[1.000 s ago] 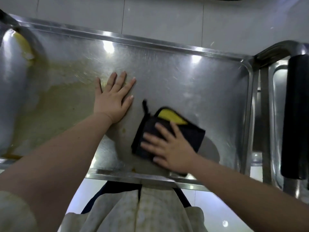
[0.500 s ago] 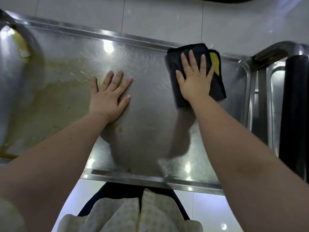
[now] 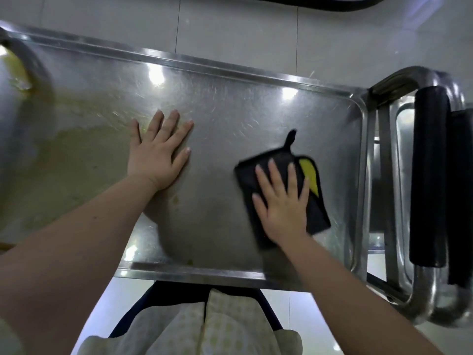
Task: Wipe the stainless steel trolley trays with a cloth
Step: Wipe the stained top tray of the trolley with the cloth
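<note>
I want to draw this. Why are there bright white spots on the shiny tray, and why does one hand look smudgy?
Head view: the spots are light glare on the tray; the right hand and cloth are motion-blurred; the left hand looks sharp.

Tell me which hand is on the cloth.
The right hand. It lies flat with fingers spread on the black cloth near the tray's right end; the left hand rests bare on the steel.

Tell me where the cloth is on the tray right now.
In the head view, the black cloth lies flat on the tray's right half, pressed under the right hand, near the right rim.
</note>
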Available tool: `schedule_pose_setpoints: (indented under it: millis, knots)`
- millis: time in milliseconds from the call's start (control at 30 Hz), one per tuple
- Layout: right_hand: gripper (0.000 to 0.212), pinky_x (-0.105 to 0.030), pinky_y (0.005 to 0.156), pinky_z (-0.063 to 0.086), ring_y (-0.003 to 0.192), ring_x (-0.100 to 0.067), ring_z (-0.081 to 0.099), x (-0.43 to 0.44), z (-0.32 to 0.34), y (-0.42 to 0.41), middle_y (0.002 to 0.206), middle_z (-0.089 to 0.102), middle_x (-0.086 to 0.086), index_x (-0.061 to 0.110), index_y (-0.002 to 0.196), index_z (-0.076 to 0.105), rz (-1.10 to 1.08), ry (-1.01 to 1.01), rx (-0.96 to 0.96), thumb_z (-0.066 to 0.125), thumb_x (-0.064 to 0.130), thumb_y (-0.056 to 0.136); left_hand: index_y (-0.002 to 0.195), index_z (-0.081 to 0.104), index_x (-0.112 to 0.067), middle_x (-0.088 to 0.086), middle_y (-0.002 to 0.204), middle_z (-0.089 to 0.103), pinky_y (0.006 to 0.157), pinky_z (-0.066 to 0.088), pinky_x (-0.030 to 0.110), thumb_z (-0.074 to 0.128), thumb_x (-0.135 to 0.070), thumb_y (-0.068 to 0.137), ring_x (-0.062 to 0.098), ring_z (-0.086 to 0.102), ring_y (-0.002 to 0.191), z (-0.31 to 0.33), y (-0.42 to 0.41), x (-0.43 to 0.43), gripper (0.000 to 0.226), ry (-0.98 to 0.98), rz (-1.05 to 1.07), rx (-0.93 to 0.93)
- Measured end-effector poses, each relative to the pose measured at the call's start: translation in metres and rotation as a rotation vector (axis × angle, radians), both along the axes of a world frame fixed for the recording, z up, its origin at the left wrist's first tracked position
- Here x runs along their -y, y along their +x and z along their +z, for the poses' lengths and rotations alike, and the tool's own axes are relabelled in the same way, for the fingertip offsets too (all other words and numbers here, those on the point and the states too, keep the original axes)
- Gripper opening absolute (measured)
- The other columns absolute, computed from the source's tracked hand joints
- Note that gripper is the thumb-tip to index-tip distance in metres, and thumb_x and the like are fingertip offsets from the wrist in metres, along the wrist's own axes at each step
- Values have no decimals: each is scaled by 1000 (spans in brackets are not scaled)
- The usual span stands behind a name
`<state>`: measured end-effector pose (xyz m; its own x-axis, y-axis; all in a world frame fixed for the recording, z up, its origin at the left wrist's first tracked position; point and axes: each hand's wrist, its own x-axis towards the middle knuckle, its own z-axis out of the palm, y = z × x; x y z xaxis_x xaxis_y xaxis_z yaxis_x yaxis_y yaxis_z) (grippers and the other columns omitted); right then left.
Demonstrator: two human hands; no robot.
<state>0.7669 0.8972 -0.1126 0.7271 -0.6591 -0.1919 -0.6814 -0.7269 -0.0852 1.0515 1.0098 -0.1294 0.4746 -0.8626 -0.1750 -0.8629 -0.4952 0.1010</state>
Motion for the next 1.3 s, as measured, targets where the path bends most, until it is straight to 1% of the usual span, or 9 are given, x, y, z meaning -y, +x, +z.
schedule_pose_setpoints:
  millis: [100,233,367,500,667,800,933,1067,1300]
  knots:
    - [59,-60,116,-2,149,-32,1,86,-4,68,164,7,7,38,154,10,-198,13,-9,22,54,99,152,3,-48,-10,163,2,115,-6,59,15,-61,95,21,0,150,0,1,-1,59,-8,1,-6]
    - [60,-63,114,-5,149,-32,-8,143,-6,111,164,-6,7,38,154,-2,-393,52,-32,14,55,99,151,2,-51,-12,163,2,115,-8,57,16,-64,94,20,0,150,-2,2,-1,60,-5,10,-2]
    - [61,-62,115,-2,149,-31,-5,91,-3,75,164,-1,5,36,155,0,-317,20,-20,14,54,99,149,-2,-53,-14,162,-2,114,-11,55,14,-66,93,18,-2,150,-2,2,0,60,9,18,2]
    - [60,-63,115,6,149,-36,9,-12,2,-23,163,13,0,31,156,13,-177,2,-10,22,51,101,149,-5,-53,-14,162,-4,114,-12,55,12,-66,92,17,-5,150,1,1,2,61,29,17,10]
    - [59,-66,113,11,147,-38,14,-67,2,-79,162,16,-2,30,155,18,-102,82,-104,21,52,100,153,4,-45,-9,163,0,114,-10,59,24,-57,96,20,-4,150,5,-4,5,61,25,34,-42]
    - [59,-64,114,9,148,-36,12,1,5,-27,162,19,1,33,154,21,-124,36,-70,24,52,98,154,21,-26,-2,162,17,117,-3,58,25,-44,95,23,6,150,14,-36,32,62,-37,21,-103]
    - [60,-61,115,-3,149,-33,-3,125,-1,33,164,2,6,38,154,5,-284,44,-59,15,55,98,156,13,-29,-3,163,8,118,-6,50,24,-42,99,21,3,150,8,-60,46,59,-44,23,-82]
    - [60,-62,115,-4,149,-32,-7,196,-5,59,163,-9,8,40,154,-4,-459,45,-77,13,56,98,155,11,-33,-5,163,8,119,-5,50,20,-45,95,20,3,150,1,-59,44,62,-62,33,-63]
    - [62,-60,117,3,148,-36,6,61,-2,-42,163,14,-1,31,156,14,-380,-24,-32,19,54,98,155,6,-36,-3,164,4,119,-5,51,19,-45,95,21,3,150,-1,-59,47,62,-43,37,-40]
